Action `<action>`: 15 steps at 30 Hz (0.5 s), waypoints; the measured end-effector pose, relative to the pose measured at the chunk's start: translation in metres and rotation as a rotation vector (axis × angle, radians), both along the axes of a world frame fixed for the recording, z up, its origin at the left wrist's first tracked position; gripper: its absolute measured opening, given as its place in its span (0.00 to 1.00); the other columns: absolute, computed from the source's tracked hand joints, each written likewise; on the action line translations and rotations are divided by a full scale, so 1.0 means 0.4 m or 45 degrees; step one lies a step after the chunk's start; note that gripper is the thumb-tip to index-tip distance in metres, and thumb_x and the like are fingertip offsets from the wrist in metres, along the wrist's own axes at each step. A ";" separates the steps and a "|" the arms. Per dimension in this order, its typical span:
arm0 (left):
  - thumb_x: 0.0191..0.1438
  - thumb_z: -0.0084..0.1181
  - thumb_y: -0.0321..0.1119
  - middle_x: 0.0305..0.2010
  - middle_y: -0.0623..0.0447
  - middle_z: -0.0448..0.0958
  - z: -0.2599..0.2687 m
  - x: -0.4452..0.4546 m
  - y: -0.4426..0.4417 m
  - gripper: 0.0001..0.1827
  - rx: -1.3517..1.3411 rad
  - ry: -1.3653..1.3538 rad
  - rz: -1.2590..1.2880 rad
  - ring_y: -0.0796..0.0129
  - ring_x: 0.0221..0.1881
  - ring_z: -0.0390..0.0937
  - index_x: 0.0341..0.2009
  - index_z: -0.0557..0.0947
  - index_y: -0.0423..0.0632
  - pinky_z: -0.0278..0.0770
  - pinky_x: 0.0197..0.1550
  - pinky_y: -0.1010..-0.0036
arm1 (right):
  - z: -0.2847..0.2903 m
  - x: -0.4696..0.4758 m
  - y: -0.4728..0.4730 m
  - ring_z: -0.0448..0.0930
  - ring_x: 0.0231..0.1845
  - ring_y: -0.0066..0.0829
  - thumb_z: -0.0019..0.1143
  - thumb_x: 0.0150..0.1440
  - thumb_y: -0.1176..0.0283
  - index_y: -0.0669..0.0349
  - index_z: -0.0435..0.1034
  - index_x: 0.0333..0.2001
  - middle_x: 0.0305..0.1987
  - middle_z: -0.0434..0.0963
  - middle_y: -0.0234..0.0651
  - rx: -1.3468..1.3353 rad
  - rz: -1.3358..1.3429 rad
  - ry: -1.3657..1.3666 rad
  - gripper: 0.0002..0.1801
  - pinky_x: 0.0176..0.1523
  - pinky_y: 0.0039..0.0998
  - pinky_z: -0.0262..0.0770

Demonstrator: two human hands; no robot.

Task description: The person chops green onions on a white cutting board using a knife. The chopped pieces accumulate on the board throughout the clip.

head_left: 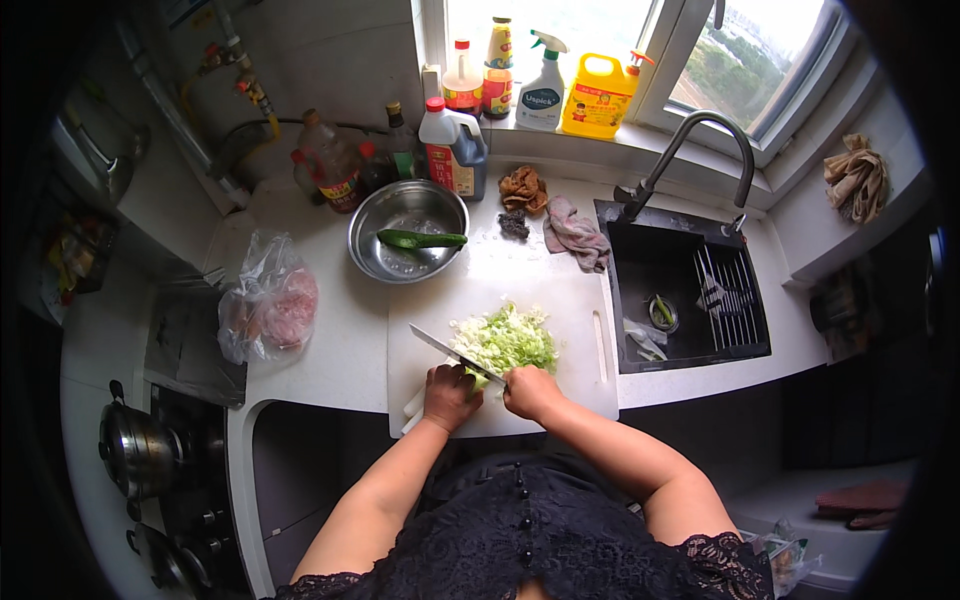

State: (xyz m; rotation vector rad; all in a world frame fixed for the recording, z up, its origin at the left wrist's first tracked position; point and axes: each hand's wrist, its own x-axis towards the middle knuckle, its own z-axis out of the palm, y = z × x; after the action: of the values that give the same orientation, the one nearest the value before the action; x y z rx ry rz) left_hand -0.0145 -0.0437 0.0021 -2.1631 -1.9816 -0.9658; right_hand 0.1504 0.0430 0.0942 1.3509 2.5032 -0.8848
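Observation:
My right hand [532,394] grips the handle of a kitchen knife [442,346], whose blade slants up to the left across the cutting board. With my left hand [451,397] I press down scallion stalks [412,409], their white ends showing at the left of my fingers. The blade lies right against those fingers and partly hides the stalks. Beyond the knife spreads a heap of chopped scallion [510,337], white at the left and green at the right. Everything rests on a white plastic cutting board [581,397], which overhangs the counter's front edge.
A steel bowl [367,259] holding a green cucumber [421,239] stands behind the board. Left lies bagged raw meat [289,307]. A pink rag [574,232] lies near the black sink [652,259]. Bottles, including a vinegar jug [456,150], line the back. A pot [139,450] sits on the stove.

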 end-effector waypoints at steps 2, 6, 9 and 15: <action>0.36 0.63 0.43 0.36 0.54 0.73 0.001 0.002 0.001 0.13 0.010 -0.009 0.010 0.59 0.39 0.69 0.27 0.77 0.53 0.65 0.45 0.61 | 0.008 -0.004 -0.003 0.80 0.39 0.51 0.50 0.46 0.70 0.60 0.77 0.32 0.34 0.79 0.51 -0.029 0.004 -0.049 0.11 0.45 0.45 0.77; 0.35 0.63 0.42 0.35 0.53 0.72 -0.003 0.002 0.003 0.13 0.051 -0.028 0.006 0.58 0.39 0.69 0.27 0.77 0.53 0.65 0.44 0.60 | 0.006 -0.009 0.000 0.80 0.40 0.51 0.51 0.46 0.70 0.60 0.77 0.32 0.35 0.79 0.51 -0.060 0.013 -0.076 0.11 0.45 0.44 0.77; 0.35 0.63 0.41 0.35 0.53 0.73 0.001 0.001 0.008 0.13 0.084 -0.050 0.002 0.57 0.39 0.70 0.27 0.77 0.53 0.66 0.43 0.60 | 0.004 0.003 0.005 0.80 0.40 0.50 0.51 0.45 0.72 0.61 0.77 0.32 0.36 0.79 0.51 -0.086 0.038 -0.117 0.11 0.45 0.44 0.77; 0.35 0.65 0.39 0.39 0.50 0.74 -0.008 -0.001 0.001 0.15 0.044 -0.042 -0.008 0.53 0.41 0.70 0.30 0.79 0.50 0.68 0.44 0.59 | 0.026 0.036 0.029 0.80 0.41 0.50 0.52 0.44 0.73 0.65 0.77 0.31 0.37 0.80 0.52 -0.150 0.106 -0.243 0.11 0.45 0.44 0.77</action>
State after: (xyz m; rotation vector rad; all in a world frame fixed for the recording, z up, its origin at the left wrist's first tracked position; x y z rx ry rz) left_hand -0.0147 -0.0432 -0.0012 -2.1509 -1.9580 -1.0356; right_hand 0.1647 0.0545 0.1046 1.2230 2.3077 -0.8293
